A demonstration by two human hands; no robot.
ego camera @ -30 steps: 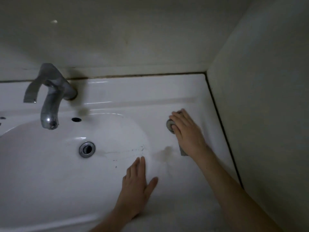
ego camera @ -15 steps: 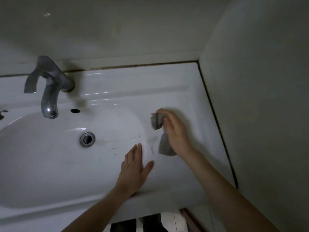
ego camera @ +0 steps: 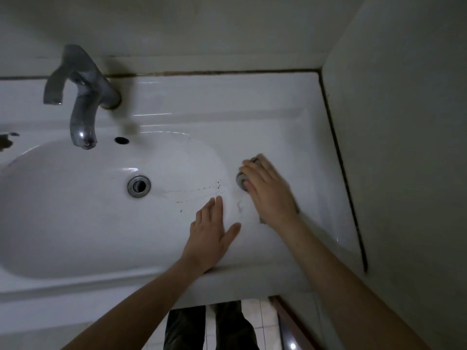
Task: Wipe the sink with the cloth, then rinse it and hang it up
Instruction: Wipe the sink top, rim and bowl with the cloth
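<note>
A white ceramic sink (ego camera: 227, 102) fills the view, its basin on the left with a metal drain (ego camera: 138, 186). My right hand (ego camera: 267, 190) presses a grey cloth (ego camera: 241, 178) flat on the sink's right ledge; only the cloth's edges show at my fingertips and below my wrist. My left hand (ego camera: 212, 236) lies flat, fingers spread, on the basin's right rim near the front edge. Dark specks and a faint streak (ego camera: 199, 192) run across the basin wall between the drain and the cloth.
A metal tap (ego camera: 80, 107) with a lever stands at the back left, an overflow hole (ego camera: 121, 140) beside it. A wall (ego camera: 404, 147) closes the right side along a dark sealant line. Below the sink's front edge I see tiled floor and dark trouser legs (ego camera: 209, 327).
My right hand lifted the cloth partly off the ledge half a second ago and now presses it flat again, closer to the basin. The left hand stayed on the rim. The camera tilted down.
</note>
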